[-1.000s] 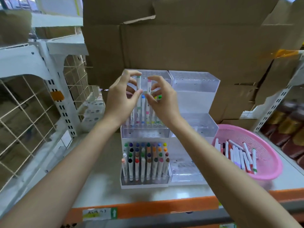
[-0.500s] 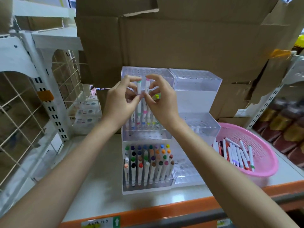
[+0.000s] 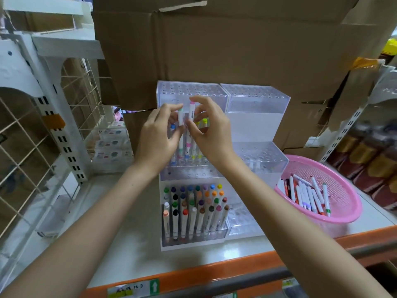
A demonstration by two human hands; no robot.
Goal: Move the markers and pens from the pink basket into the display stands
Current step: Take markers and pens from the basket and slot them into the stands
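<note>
Upright, white-barrelled: green-capped marker pinched in left hand, pink-capped marker in right hand.

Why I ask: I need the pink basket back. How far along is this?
Done: in the left stand, markers fill the bottom tier and part of the middle. In hand: the left hand pinches a green-capped marker, the right hand a pink-capped marker. Remaining: many pens in the pink basket; right stand nearly empty.

I hold a green-capped marker and a pink-capped marker upright at frame centre, before the left display stand. Loose markers lie in the pink basket, lower right.
</note>
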